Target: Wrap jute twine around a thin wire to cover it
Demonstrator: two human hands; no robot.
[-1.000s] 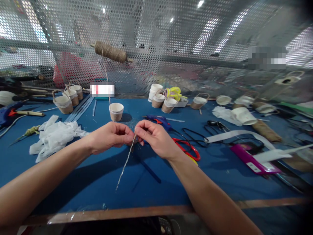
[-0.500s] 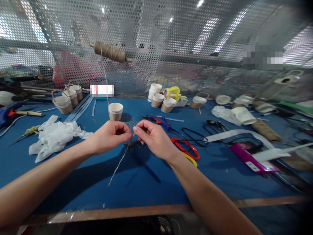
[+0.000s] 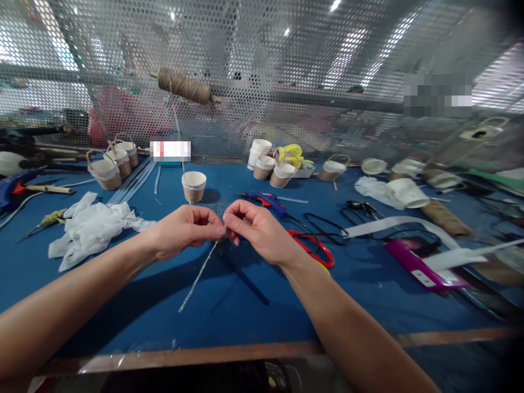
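Note:
My left hand (image 3: 190, 230) is closed in a pinch, with brown twine (image 3: 176, 117) running down into it from the spool above. My right hand (image 3: 256, 229) is also pinched, its fingertips meeting the left ones over the twine. From below the joined fingertips a thin whitish twisted strand (image 3: 199, 277) slants down to the left. The fingers hide just how the twine and strand meet. Behind the left hand stands a small paper cup (image 3: 194, 187) wrapped in brown. A blue glue gun (image 3: 266, 202) lies beyond the right hand, and red-handled scissors (image 3: 315, 248) lie beside it.
A twine spool (image 3: 184, 85) hangs on the perforated metal screen (image 3: 254, 49). Small handled buckets (image 3: 104, 173) stand at the back left, others (image 3: 283, 176) at the centre. White gauzy cloth (image 3: 92, 232) lies left. A purple power strip (image 3: 421, 267) and black cables lie right.
My hands have drawn slightly closer, fingertips now touching. The twine has shifted a little to the right, and the whitish strand's lower end slightly to the left.

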